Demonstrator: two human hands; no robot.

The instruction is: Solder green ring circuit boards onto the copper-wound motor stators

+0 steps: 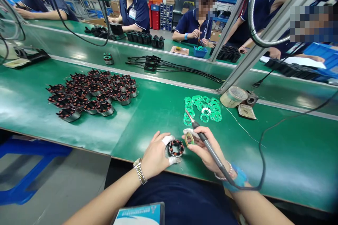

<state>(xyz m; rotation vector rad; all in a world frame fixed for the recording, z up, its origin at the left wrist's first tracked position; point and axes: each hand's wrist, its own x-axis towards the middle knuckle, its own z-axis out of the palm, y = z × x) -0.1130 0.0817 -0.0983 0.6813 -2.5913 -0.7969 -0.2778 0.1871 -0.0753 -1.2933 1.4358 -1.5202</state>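
Note:
My left hand [156, 153], with white covers on thumb and forefinger, grips a round motor stator [176, 148] with copper coils, resting on the green bench near its front edge. Just right of it, my right hand [208, 147] pinches a ring-shaped board [189, 139] between thumb and fingers. The same hand also holds a soldering iron [208, 146], its tip pointing up and left. Beyond this hand lies a loose pile of green ring boards [204, 107]. Many wound stators [91, 93] stand grouped on the left of the bench.
A round tin [233, 97] and a small sponge tray [246, 111] sit at the back right. The iron's cable [262, 158] loops over the right side. Black cables [169, 66] lie behind the metal rail. Several people work across the bench.

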